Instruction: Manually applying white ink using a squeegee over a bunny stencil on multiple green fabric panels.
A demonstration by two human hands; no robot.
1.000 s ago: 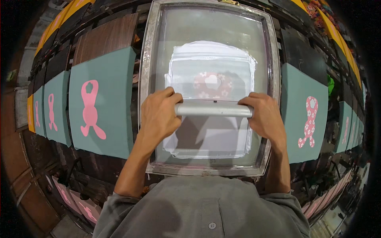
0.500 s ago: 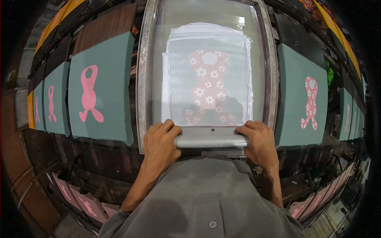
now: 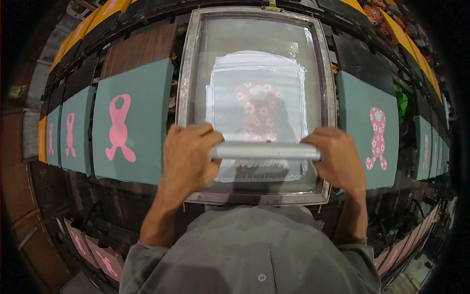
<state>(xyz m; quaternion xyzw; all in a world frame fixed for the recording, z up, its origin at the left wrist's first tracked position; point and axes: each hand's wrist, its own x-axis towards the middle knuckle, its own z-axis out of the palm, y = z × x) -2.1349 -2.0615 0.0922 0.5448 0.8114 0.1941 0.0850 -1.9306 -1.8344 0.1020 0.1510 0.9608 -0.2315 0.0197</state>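
Observation:
A grey-white squeegee [image 3: 267,151] spans the space between my hands above a screen-printing frame [image 3: 186,73]. My left hand [image 3: 192,149] is closed around its left end, and my right hand [image 3: 339,154] grips the right end. Below it, white ink [image 3: 254,60] coats the mesh in a roughly square patch with thick edges. A pink animal shape with white flowers [image 3: 259,115] shows through the mesh. Its lower part is hidden by the squeegee and a shadow. A ragged line of ink runs across the patch near the frame's front side.
Teal fabric panels lie on boards at both sides. The near left panel [image 3: 147,88] bears a plain pink shape; the near right panel [image 3: 355,100] bears one with white flowers. Yellow panels [image 3: 112,7] line the far row. Pinkish panels [image 3: 110,262] hang low behind me.
My hands and the squeegee have come up off the front end of the mesh, still held at both ends. The view has shifted, showing the whole printing frame.

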